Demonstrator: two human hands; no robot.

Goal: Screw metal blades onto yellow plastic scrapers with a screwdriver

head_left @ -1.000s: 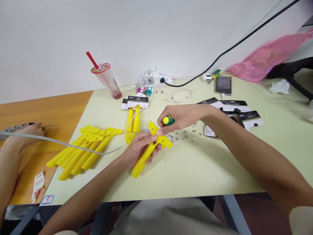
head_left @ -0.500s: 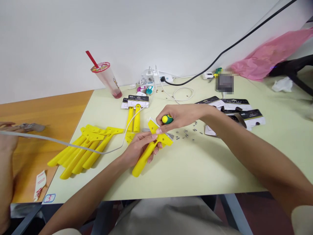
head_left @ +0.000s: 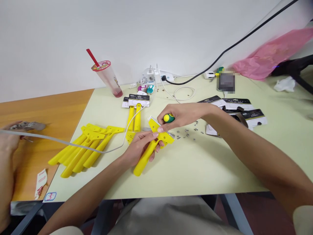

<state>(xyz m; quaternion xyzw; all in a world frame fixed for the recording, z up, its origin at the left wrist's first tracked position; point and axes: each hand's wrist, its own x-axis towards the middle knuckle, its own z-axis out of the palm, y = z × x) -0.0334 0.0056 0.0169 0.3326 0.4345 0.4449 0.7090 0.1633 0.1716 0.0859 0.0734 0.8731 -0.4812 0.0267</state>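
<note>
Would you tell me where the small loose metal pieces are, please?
In the head view, the small metal pieces lie scattered on the table, just right of the held yellow scraper and below the right hand.

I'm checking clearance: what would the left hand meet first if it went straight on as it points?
Past the yellow scraper it holds, likely the right hand, though depth is unclear.

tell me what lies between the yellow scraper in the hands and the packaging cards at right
In the head view, small metal fasteners lie scattered on the tabletop between scraper and packaging cards; the right forearm hides part.
</note>
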